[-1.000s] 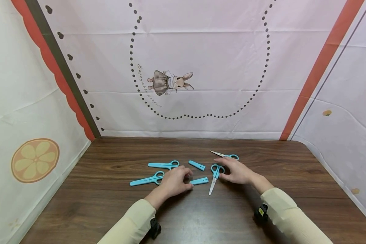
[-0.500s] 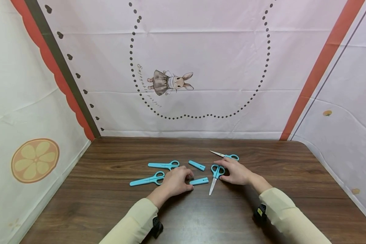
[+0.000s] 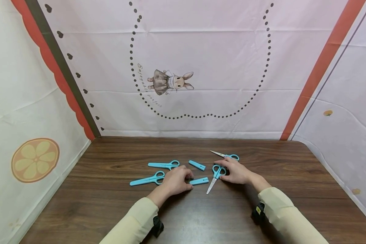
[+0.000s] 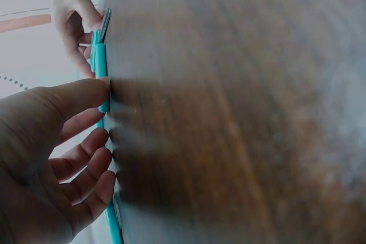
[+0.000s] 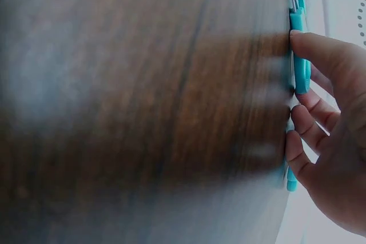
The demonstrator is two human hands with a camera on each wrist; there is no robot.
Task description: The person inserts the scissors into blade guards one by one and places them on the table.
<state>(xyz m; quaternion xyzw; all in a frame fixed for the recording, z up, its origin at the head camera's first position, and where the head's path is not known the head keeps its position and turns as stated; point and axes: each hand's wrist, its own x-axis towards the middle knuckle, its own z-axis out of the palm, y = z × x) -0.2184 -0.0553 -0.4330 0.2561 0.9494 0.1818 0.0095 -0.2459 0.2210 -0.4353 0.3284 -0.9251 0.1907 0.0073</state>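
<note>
In the head view my right hand [image 3: 235,171] holds a small pair of scissors [image 3: 214,179] by its light-blue handle, thumb and forefinger on either side of the loops. The bare blades point toward me and to the left. My left hand [image 3: 175,180] has thumb and forefinger around the left end of a light-blue blade cover [image 3: 199,181]. In the left wrist view the thumb [image 4: 86,92] lies against this cover [image 4: 101,61], with the other fingers curled at the tabletop. The right wrist view shows the right thumb [image 5: 311,47] on the handle [image 5: 300,55].
A second blade cover [image 3: 197,165] lies behind the first. Uncovered scissors [image 3: 222,155] rest beyond my right hand. Two covered scissors [image 3: 163,165] [image 3: 144,181] lie left of my left hand, on the brown wooden table [image 3: 109,210]. Printed cloth walls [image 3: 219,67] stand around.
The held scissors have turned slightly, with the blade tips swinging left and the handle shifting a little right. My left hand and the cover beside it have stayed almost still.
</note>
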